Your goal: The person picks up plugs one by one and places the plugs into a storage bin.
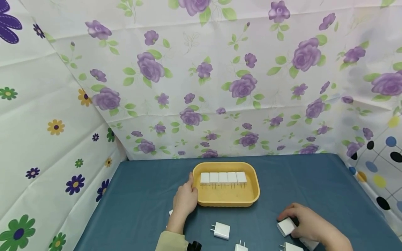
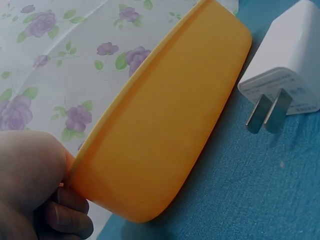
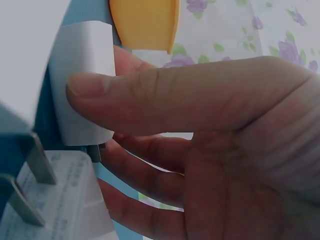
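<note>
A yellow tray (image 1: 226, 202) stands on the table with a row of several white plug chargers (image 1: 223, 177) inside, prongs toward the near side. My left hand (image 1: 185, 198) grips the tray's left rim; in the left wrist view the thumb and curled fingers (image 2: 67, 220) pinch the tray wall (image 2: 150, 125). At the right, my right hand (image 1: 306, 223) holds a white charger (image 1: 286, 227) between thumb and fingers. The right wrist view shows the thumb (image 3: 115, 95) lying across that charger (image 3: 82, 50), its prongs pointing down in that view.
More white chargers lie loose on the blue table: one charger (image 1: 221, 230) in front of the tray, another (image 1: 241, 247) at the bottom edge, and one (image 1: 292, 247) below the right hand. A floral sheet (image 1: 220, 87) hangs behind the table.
</note>
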Demonstrator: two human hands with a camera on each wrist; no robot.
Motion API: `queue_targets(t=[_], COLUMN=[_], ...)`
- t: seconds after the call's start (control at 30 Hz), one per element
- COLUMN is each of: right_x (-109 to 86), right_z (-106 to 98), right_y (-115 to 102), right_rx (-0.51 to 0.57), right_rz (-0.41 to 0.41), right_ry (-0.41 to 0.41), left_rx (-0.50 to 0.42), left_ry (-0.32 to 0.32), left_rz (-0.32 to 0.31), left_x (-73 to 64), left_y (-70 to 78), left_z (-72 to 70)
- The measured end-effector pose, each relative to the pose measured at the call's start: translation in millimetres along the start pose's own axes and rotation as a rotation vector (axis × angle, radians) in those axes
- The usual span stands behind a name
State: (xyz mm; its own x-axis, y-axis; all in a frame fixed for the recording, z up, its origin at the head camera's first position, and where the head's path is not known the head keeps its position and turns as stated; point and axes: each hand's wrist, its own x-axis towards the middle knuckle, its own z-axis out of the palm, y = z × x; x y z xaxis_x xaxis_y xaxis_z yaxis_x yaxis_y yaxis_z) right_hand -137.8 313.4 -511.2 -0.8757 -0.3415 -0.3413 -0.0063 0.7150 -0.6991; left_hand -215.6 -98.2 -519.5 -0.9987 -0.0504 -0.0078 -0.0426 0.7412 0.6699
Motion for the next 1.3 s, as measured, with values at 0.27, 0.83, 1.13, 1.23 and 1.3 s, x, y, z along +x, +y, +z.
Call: queue_targets(t=[0.27,0.83,1.13,1.23,1.3], right_x=[2.5,8.0,7.6,8.7,8.6], right_z=[6.7,4.9,1.9,1.5,1.5], right_y=[-9.3,-10.0,-18.0,-21.1,-22.4], right_rx=[-0.054,-0.031,-0.046,-0.043,-0.024], right_rz=[0.072,0.158,0.167,0.171,0.168], right_ry=[0.02,0.021,0.106,0.125,0.148], left_rx=[0.0,-0.022,-0.016,-0.017,-0.018], left_ry=[0.003,-0.01,-0.006,-0.005,-0.006], left_rz=[0.007,0.002,0.0,0.003,0.004], left_x=[0.4,1.5,1.4,1.4,1.4], left_y=[-1.3,-2.2,-1.6,-2.1,-2.2], left_z=[-0.5,-0.8,-0.9,-0.6,-0.6])
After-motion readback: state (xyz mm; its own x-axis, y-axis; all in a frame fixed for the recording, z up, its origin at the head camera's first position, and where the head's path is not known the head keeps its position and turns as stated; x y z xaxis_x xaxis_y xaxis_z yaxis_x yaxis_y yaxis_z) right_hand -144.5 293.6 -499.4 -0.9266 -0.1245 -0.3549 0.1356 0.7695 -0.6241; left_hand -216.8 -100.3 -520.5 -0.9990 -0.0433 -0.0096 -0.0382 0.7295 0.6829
